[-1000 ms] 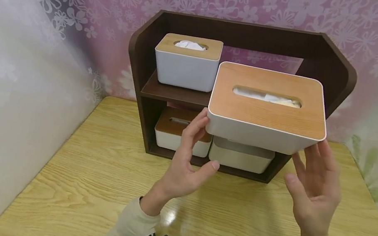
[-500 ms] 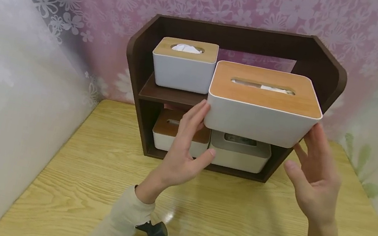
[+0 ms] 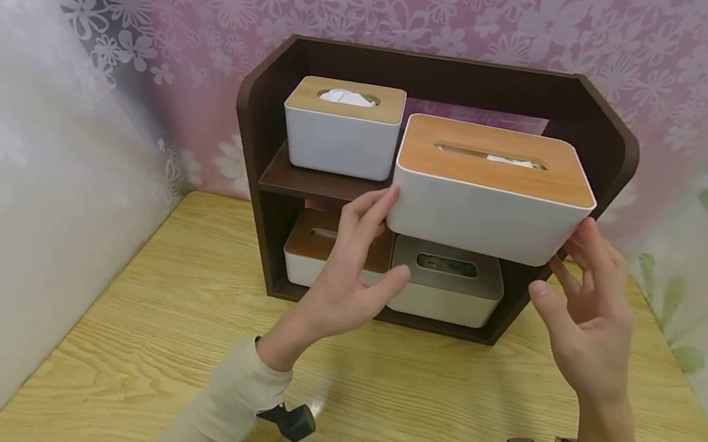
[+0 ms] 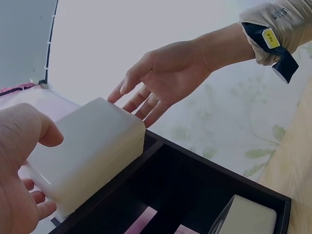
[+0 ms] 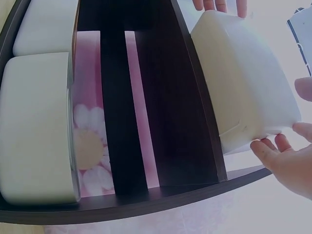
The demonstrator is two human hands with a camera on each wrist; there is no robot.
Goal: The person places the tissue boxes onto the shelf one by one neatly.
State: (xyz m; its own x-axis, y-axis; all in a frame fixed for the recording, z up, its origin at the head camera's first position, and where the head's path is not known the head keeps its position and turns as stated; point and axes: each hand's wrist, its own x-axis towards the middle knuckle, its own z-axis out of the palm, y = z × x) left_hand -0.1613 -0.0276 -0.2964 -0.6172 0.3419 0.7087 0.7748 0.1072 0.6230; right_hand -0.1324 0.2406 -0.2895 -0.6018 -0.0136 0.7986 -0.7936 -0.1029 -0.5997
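Observation:
A white tissue box (image 3: pixel 483 216) with an orange-brown wooden lid is held level between both hands at the right half of the upper shelf. My left hand (image 3: pixel 347 275) supports its left end with nearly straight fingers, the thumb standing clear of the front. At the right end, the fingers of my right hand (image 3: pixel 593 318) rest against the side and lower corner, thumb also apart. The right wrist view shows the box (image 5: pixel 248 73) close to the edge of the shelf board; whether its underside bears on the board is hard to tell.
The dark brown two-tier shelf (image 3: pixel 429 76) stands on a wood-grain table (image 3: pixel 190 303). A white tissue box with a light wooden lid (image 3: pixel 339 143) occupies the upper left. Below are a brown-lidded box (image 3: pixel 303 267) and a grey-lidded box (image 3: pixel 446 304). Flowered cloth hangs behind.
Both hands have carried the orange-brown-lidded tissue box slightly toward the shelf. The box has tipped back, showing more of its front and less lid. The grey-lidded box is more exposed below.

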